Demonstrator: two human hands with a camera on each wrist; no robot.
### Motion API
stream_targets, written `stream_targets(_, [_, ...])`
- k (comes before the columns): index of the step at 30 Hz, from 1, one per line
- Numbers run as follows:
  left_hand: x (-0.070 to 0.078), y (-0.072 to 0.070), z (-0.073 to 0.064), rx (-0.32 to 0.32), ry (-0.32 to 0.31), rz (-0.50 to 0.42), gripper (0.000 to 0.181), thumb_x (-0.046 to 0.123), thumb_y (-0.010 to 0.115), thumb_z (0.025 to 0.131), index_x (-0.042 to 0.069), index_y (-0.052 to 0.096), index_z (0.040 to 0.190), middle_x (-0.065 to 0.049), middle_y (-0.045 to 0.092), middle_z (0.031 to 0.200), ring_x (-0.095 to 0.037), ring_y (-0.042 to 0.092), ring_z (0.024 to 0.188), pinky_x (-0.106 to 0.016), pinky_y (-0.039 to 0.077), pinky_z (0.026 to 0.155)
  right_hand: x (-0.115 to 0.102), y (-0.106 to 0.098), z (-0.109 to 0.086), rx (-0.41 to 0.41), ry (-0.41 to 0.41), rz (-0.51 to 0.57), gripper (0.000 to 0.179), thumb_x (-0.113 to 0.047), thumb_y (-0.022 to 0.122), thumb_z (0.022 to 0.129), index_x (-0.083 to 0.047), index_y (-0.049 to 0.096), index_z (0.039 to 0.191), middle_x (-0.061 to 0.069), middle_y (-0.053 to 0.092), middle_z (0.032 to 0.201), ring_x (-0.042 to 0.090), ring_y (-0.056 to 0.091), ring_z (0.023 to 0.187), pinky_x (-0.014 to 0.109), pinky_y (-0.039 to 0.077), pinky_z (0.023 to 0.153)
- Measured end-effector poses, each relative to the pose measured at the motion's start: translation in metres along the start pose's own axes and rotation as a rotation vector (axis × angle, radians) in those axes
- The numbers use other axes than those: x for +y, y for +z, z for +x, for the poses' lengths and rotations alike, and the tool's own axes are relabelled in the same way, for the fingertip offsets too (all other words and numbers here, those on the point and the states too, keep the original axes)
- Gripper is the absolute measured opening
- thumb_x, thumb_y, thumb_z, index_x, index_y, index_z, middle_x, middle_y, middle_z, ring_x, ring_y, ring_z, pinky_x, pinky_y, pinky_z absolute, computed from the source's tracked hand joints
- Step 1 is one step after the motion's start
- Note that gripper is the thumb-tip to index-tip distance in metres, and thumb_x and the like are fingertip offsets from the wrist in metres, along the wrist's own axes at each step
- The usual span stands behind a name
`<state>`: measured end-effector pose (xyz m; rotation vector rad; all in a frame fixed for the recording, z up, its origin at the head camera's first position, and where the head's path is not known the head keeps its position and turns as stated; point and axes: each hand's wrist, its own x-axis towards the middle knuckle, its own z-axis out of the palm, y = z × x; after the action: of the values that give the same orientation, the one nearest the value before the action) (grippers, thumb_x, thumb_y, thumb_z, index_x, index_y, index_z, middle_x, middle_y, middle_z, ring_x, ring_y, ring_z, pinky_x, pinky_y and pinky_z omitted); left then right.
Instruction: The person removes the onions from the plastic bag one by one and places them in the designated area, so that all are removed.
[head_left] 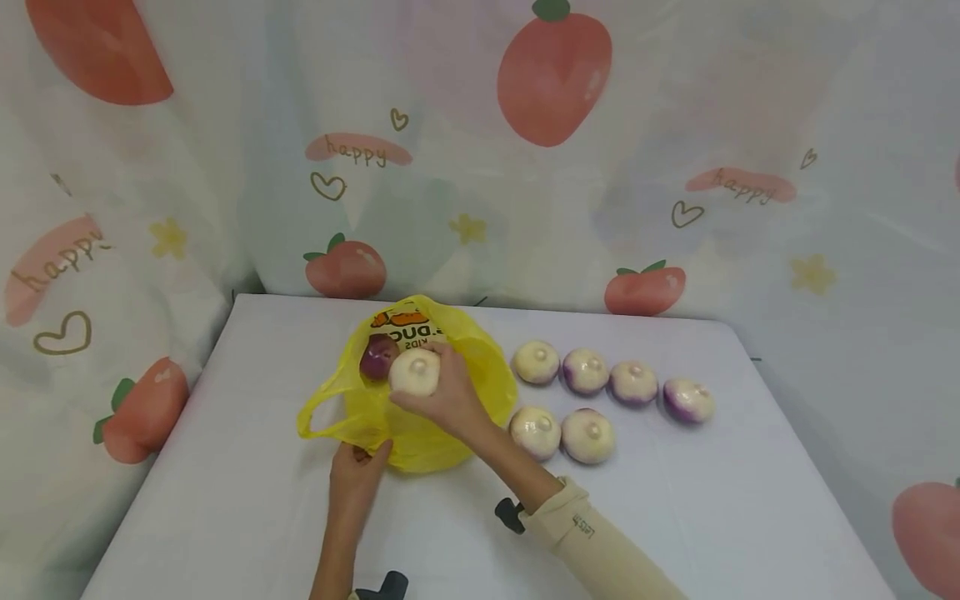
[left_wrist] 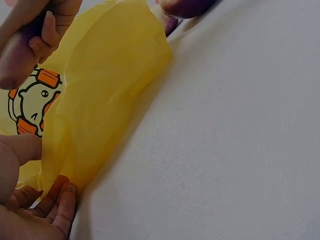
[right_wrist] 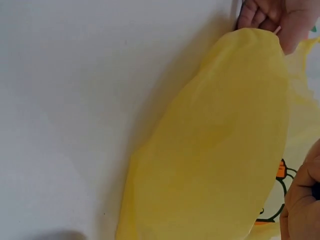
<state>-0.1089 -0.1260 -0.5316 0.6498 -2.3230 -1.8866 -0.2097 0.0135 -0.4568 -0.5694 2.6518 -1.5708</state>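
Note:
A yellow plastic bag [head_left: 491, 371] with a printed cartoon duck lies on the table with its mouth spread open. My left hand [head_left: 358, 475] pinches the bag's near rim between thumb and fingers, also seen in the left wrist view. In my right hand [head_left: 450, 396] is a round white-and-purple turnip [head_left: 415, 372], held at the bag's mouth with its pale side facing up. Just left of it, a dark purple turnip [head_left: 377, 358] shows inside the bag. The left wrist view shows the held turnip's purple side [left_wrist: 17, 57] in front of the duck print.
To the right of the bag, several more turnips [head_left: 633, 383] sit in two rows, pale sides up. The nearest, a front-row turnip [head_left: 535, 433], is close to the bag's edge. A fruit-print curtain [head_left: 450, 200] hangs behind the white table [head_left: 705, 517].

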Motion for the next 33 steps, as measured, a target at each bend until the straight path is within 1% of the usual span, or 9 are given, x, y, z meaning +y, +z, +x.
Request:
stream_targets(3, [0.0,-0.002,0.0,-0.005,0.004,-0.019,0.049,0.029,0.065,0.09,0.006,0.047,0.129,-0.011,0.057,0.117,-0.021,0.055,0.105,-0.037,0.045,0.088,0.0,0.003,-0.003,-0.009,-0.025,-0.008,0.088,-0.037,0.086,0.065,-0.009,0.036,0.132,0.008,0.044,0.118,0.019,0.048,0.101,0.034,0.045,0.083])
stream_targets(7, [0.001,-0.001,0.001,-0.013,0.0,-0.033,0.05,0.029,0.065,0.089,0.004,0.047,0.129,-0.013,0.056,0.117,-0.022,0.055,0.105,-0.036,0.045,0.088,0.001,0.003,-0.007,-0.002,-0.058,0.003,0.084,-0.03,0.084,0.068,-0.009,0.035,0.133,0.009,0.042,0.12,0.019,0.047,0.103,0.034,0.044,0.085])
stream_targets(12, [0.001,0.0,0.002,-0.011,-0.008,-0.028,0.051,0.03,0.065,0.089,0.003,0.047,0.128,-0.013,0.056,0.118,-0.022,0.054,0.105,-0.036,0.045,0.088,0.002,-0.002,-0.016,-0.003,-0.04,-0.011,0.082,-0.028,0.081,0.071,-0.013,0.032,0.135,0.009,0.04,0.124,0.019,0.049,0.102,0.034,0.045,0.085])
stream_targets(17, [-0.001,0.0,0.001,-0.007,-0.007,-0.024,0.05,0.031,0.065,0.089,0.004,0.048,0.127,-0.012,0.057,0.117,-0.022,0.054,0.103,-0.036,0.045,0.087,0.003,-0.007,-0.024,-0.007,-0.029,-0.066,0.081,-0.031,0.08,0.071,-0.012,0.033,0.134,0.013,0.04,0.121,0.022,0.051,0.097,0.035,0.046,0.081])
stream_targets(23, [-0.003,-0.001,0.001,-0.011,-0.009,-0.043,0.05,0.032,0.066,0.089,0.004,0.048,0.127,-0.012,0.057,0.117,-0.022,0.055,0.102,-0.035,0.046,0.086,0.001,-0.011,-0.028,-0.004,-0.001,-0.104,0.082,-0.035,0.079,0.072,-0.015,0.031,0.136,0.015,0.038,0.118,0.025,0.055,0.09,0.035,0.048,0.075])
stream_targets(28, [-0.003,-0.001,0.001,-0.011,-0.007,-0.041,0.051,0.031,0.066,0.089,0.002,0.048,0.127,-0.013,0.057,0.117,-0.022,0.055,0.101,-0.036,0.045,0.085,0.005,-0.015,-0.032,-0.006,0.0,-0.123,0.082,-0.036,0.079,0.073,-0.018,0.032,0.137,0.014,0.037,0.122,0.024,0.054,0.092,0.036,0.048,0.077])
stream_targets(33, [-0.003,-0.001,0.002,-0.008,-0.013,-0.025,0.052,0.032,0.065,0.089,0.002,0.047,0.128,-0.013,0.056,0.117,-0.022,0.055,0.102,-0.036,0.046,0.086,0.014,-0.018,-0.04,-0.051,-0.022,-0.17,0.082,-0.037,0.079,0.073,-0.014,0.032,0.136,0.013,0.038,0.121,0.021,0.053,0.094,0.034,0.048,0.08])
